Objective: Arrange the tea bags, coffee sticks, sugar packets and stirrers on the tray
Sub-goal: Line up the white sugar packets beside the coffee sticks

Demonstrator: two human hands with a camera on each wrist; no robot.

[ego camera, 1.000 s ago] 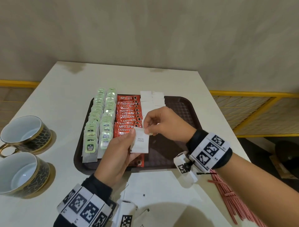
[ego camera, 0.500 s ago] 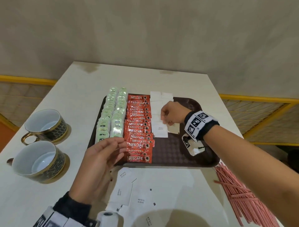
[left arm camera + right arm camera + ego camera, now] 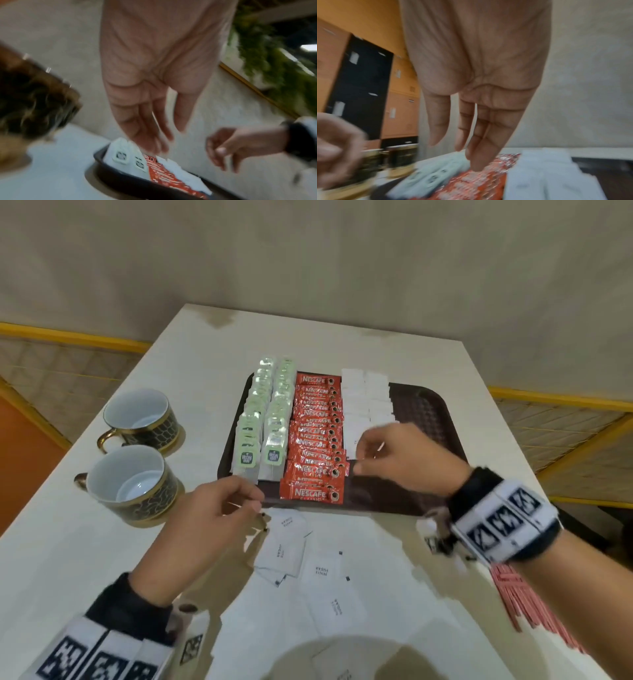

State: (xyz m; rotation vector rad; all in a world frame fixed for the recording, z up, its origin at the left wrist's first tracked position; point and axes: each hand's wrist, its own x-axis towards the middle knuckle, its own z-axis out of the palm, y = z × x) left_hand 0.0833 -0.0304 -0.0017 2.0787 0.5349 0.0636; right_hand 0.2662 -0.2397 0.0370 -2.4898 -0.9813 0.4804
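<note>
A dark brown tray (image 3: 421,412) holds two rows of green tea bags (image 3: 270,419), a column of red coffee sticks (image 3: 317,436) and two rows of white sugar packets (image 3: 363,402). My right hand (image 3: 363,450) hovers over the near end of the sugar rows; in the right wrist view its fingers (image 3: 477,159) hang straight and hold nothing. My left hand (image 3: 246,501) is by the tray's front left corner, above loose sugar packets (image 3: 318,570) on the table. Its fingers (image 3: 150,135) are relaxed and empty. Red stirrers (image 3: 524,604) lie on the table at the right.
Two dark, gold-rimmed cups (image 3: 137,419) (image 3: 126,484) stand on the table left of the tray. The tray's right third is bare. A beige wall rises behind the table, and yellow railings run along both sides.
One second ago my hands held a sugar packet between them. The right hand set it on the tray and has drawn back a little. The left hand dropped toward the loose packets.
</note>
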